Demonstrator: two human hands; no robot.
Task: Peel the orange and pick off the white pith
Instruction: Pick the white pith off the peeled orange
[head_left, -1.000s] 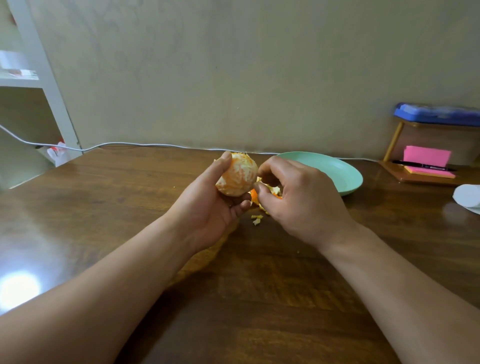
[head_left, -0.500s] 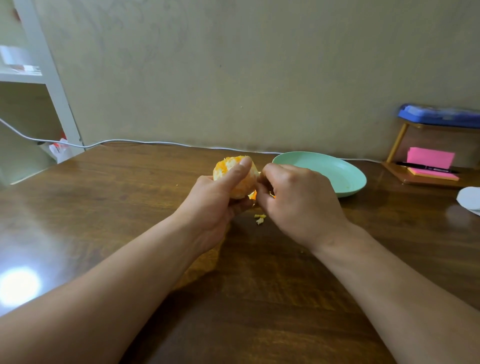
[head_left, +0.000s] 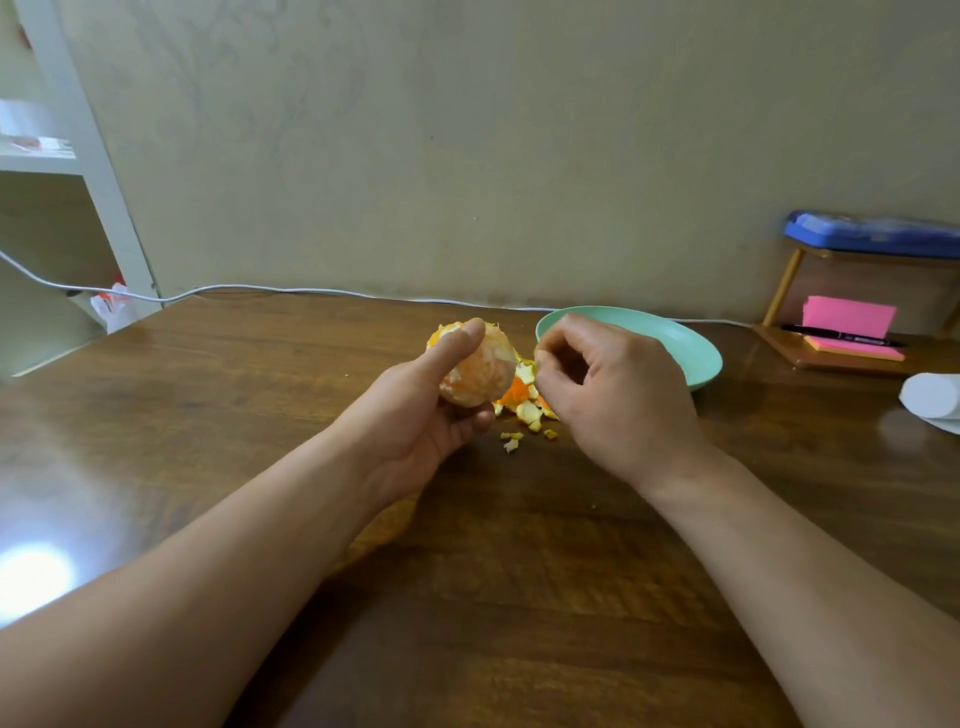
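Note:
My left hand (head_left: 415, 415) grips a mostly peeled orange (head_left: 480, 374) above the table, thumb laid over its top; white pith still streaks the fruit. My right hand (head_left: 613, 395) hovers just right of it with curled fingers, its thumb and forefinger pinched together on what looks like a thin strand of pith at the orange's right side. Between and below the hands, a pile of orange peel pieces (head_left: 522, 400) lies on the wooden table (head_left: 519, 597), with a few small scraps (head_left: 511, 440) in front.
A mint-green plate (head_left: 691, 348) sits behind my right hand. At the far right stand a small wooden rack with pink sticky notes (head_left: 847, 317), a pen (head_left: 841, 335) and a blue box (head_left: 872, 234), plus a white roll (head_left: 930, 395). A white cable (head_left: 260, 288) runs along the wall.
My right hand has drawn away from the orange to the right, uncovering the peel pile. My left hand turned the orange slightly, thumb still over the top.

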